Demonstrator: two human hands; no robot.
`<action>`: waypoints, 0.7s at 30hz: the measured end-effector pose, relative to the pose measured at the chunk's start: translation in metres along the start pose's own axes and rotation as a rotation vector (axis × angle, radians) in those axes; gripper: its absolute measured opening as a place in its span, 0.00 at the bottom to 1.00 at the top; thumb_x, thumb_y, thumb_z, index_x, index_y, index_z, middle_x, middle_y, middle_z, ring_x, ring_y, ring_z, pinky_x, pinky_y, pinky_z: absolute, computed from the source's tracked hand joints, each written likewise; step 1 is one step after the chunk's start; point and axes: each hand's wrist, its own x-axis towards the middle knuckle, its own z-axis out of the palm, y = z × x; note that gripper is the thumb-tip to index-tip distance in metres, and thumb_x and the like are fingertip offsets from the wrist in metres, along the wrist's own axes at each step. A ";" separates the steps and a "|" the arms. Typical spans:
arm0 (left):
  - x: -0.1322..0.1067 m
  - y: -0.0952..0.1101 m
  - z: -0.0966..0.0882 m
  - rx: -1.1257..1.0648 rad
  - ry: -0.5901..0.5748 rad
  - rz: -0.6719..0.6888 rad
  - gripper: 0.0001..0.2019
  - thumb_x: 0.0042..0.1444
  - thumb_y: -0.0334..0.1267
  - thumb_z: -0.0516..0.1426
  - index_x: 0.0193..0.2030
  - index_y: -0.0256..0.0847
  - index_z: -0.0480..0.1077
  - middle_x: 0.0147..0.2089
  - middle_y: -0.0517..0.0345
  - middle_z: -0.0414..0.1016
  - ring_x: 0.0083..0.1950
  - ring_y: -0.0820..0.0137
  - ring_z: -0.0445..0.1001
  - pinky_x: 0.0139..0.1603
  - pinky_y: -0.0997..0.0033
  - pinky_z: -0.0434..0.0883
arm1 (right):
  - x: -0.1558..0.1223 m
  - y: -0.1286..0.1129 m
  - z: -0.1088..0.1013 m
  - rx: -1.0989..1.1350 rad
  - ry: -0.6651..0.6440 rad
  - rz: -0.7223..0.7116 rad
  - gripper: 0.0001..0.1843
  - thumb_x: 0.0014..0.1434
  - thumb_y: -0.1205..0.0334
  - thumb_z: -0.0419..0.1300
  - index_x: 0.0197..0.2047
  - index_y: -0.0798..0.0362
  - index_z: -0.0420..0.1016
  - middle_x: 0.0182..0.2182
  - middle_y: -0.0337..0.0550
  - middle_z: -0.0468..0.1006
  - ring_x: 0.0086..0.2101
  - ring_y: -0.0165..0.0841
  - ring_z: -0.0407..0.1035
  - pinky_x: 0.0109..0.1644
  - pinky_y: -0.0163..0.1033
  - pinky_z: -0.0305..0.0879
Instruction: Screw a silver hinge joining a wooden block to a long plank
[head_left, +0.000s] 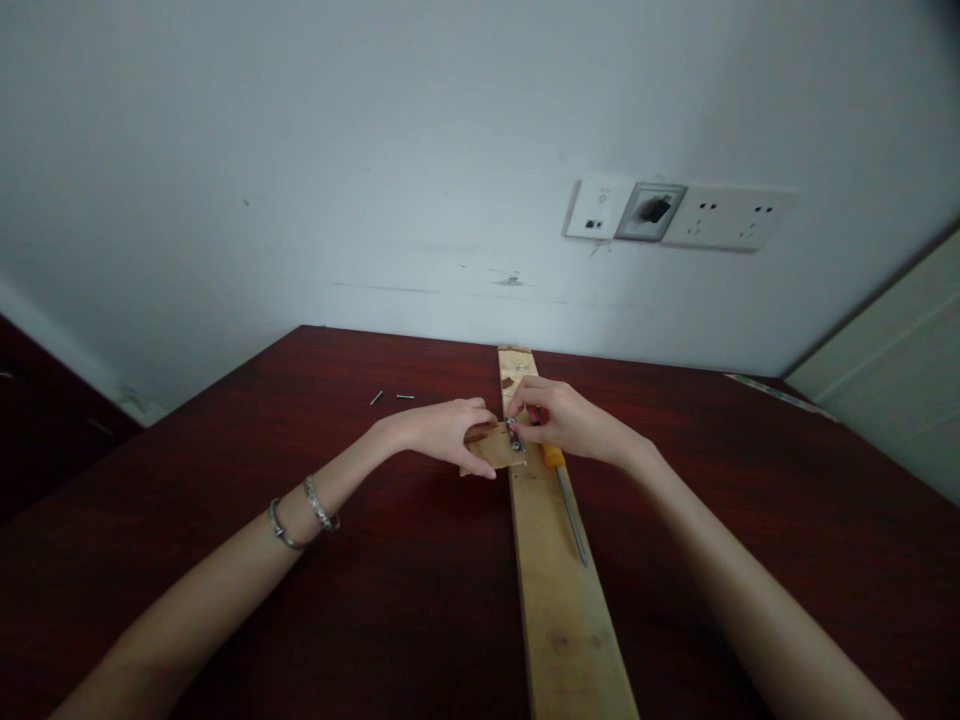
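Observation:
My left hand [454, 432] is wrapped round the edge of a short wooden board [495, 448], thumb in front and fingers behind. This board meets the side of a long wooden plank [566, 610]. A small metal bracket [516, 440] lies across the place where the two woods meet. Over its far end, my right hand [551, 410] has thumb and forefinger pinched together; what they hold is too small to make out. Under and beside the right hand lies a screwdriver [571, 515] with a yellow and red handle, its shaft pointing towards me along the plank.
Two small metal screws or pins [376, 397] lie on the dark red table [360, 620] to the left. Behind it rises a white wall with a socket panel [731, 217]. A flat pale strip [780, 395] lies at the table's far right.

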 end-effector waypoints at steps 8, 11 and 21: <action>0.001 0.000 0.001 0.001 0.002 0.010 0.30 0.45 0.59 0.59 0.47 0.36 0.68 0.41 0.54 0.65 0.38 0.67 0.66 0.37 0.71 0.63 | 0.000 0.001 0.002 0.128 -0.031 0.030 0.02 0.52 0.68 0.59 0.32 0.55 0.72 0.28 0.38 0.72 0.28 0.26 0.64 0.32 0.32 0.61; 0.001 0.000 0.001 0.010 -0.001 0.016 0.32 0.45 0.59 0.59 0.49 0.36 0.67 0.42 0.54 0.65 0.39 0.67 0.67 0.38 0.71 0.63 | 0.000 0.003 0.005 0.169 -0.049 0.042 0.03 0.51 0.68 0.60 0.32 0.55 0.71 0.28 0.38 0.72 0.27 0.26 0.65 0.31 0.32 0.61; 0.002 0.001 0.004 0.032 -0.019 -0.007 0.32 0.45 0.59 0.60 0.51 0.37 0.67 0.44 0.53 0.65 0.40 0.67 0.68 0.39 0.72 0.64 | 0.000 0.003 0.003 0.169 -0.065 0.051 0.03 0.51 0.68 0.58 0.33 0.55 0.71 0.27 0.38 0.73 0.27 0.27 0.66 0.32 0.32 0.62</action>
